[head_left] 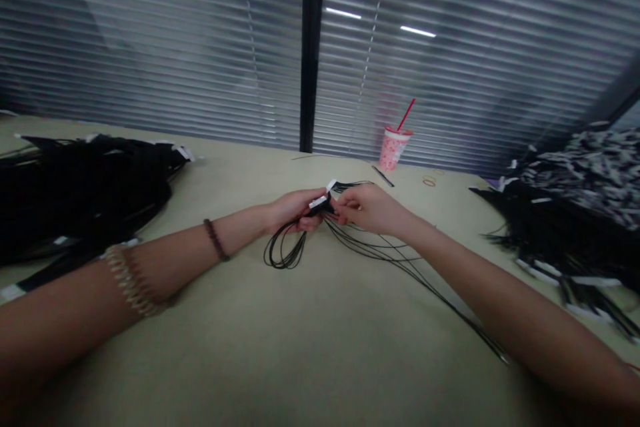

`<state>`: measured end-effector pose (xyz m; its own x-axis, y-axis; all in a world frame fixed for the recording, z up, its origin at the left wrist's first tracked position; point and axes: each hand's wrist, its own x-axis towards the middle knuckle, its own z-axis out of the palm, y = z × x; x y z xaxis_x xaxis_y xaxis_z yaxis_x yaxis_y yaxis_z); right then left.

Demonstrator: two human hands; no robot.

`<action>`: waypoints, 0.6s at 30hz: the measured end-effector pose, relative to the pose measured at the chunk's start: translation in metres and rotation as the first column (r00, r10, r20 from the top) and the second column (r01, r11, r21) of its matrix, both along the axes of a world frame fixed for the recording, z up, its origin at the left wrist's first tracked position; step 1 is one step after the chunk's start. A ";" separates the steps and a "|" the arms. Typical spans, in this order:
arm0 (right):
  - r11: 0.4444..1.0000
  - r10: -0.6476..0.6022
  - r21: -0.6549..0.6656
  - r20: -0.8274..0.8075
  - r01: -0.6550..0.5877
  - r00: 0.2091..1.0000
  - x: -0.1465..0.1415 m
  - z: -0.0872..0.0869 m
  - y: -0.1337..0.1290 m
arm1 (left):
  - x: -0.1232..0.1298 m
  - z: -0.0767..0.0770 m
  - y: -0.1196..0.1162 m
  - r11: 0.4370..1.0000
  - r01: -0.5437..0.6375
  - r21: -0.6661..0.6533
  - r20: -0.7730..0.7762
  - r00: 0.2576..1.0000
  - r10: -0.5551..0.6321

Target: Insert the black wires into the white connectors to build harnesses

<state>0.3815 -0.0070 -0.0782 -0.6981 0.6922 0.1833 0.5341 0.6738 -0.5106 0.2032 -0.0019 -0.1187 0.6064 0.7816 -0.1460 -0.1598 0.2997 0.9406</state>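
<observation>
My left hand [295, 209] is closed around a bundle of thin black cables [285, 253], whose looped part hangs below the fingers. White connectors [318, 202] on the bundle stick up between my two hands. With fingertips pinched, my right hand [367, 207] works at the dark middle of the bundle, right beside the left fingers. What exactly the right fingertips grip is too small to make out. Loose cable ends trail to the right, under the right forearm, and end in a tip on the table [320, 347].
A large pile of black cables [85, 193] lies at the left. More cables [560, 233] with white connectors heap up at the right. Toward the back stand a pink cup [394, 149] with a red straw, a thin dark strip [383, 176] and rubber bands [429, 181]. Blinds [200, 67] rise behind.
</observation>
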 end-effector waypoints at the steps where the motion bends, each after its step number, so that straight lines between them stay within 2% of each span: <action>1: 0.992 -0.009 -0.126 -0.046 0.003 0.999 0.001 0.004 0.000 | 0.000 0.000 0.000 1.000 -0.002 0.006 -0.007 1.000 0.002; 2: 0.963 -0.017 -0.270 -0.112 -0.014 0.994 0.003 0.010 0.000 | 0.000 0.000 0.001 1.000 -0.013 0.014 -0.015 1.000 0.014; 4: 0.840 -0.055 -0.530 -0.296 -0.116 0.954 0.010 0.024 0.002 | 0.000 -0.001 0.001 0.998 -0.053 0.033 -0.028 0.998 0.054; 6: 0.721 -0.155 -0.650 -0.488 -0.240 0.859 0.021 0.040 0.007 | 0.000 -0.001 0.001 0.995 -0.087 0.048 -0.041 0.995 0.089; 7: 0.700 -0.214 -0.657 -0.565 -0.278 0.797 0.028 0.048 0.010 | 0.000 -0.002 0.002 0.994 -0.097 0.053 -0.044 0.994 0.099; 9: 0.738 -0.320 -0.618 -0.675 -0.273 0.665 0.044 0.063 0.018 | -0.001 -0.002 0.002 0.992 -0.110 0.066 -0.048 0.992 0.114; 11: 0.776 -0.411 -0.597 -0.722 -0.202 0.556 0.061 0.075 0.025 | -0.001 -0.002 0.002 0.991 -0.117 0.071 -0.060 0.991 0.121; 14: 0.800 -0.513 -0.590 -0.765 -0.106 0.390 0.081 0.087 0.033 | -0.001 -0.001 0.003 0.991 -0.127 0.050 -0.092 0.987 0.131; 16: 0.813 -0.543 -0.582 -0.775 -0.031 0.323 0.089 0.091 0.035 | -0.001 0.000 0.003 0.991 -0.129 0.030 -0.106 0.986 0.131; 18: 0.828 -0.541 -0.559 -0.775 0.044 0.326 0.092 0.092 0.034 | -0.001 0.001 0.003 0.992 -0.119 0.030 -0.113 0.986 0.122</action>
<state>0.4733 0.0274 0.0142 -0.0241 0.9779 0.2079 -0.2784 0.1932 -0.9408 0.2021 0.0014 -0.1177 0.4881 0.8518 -0.1903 -0.0845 0.2631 0.9611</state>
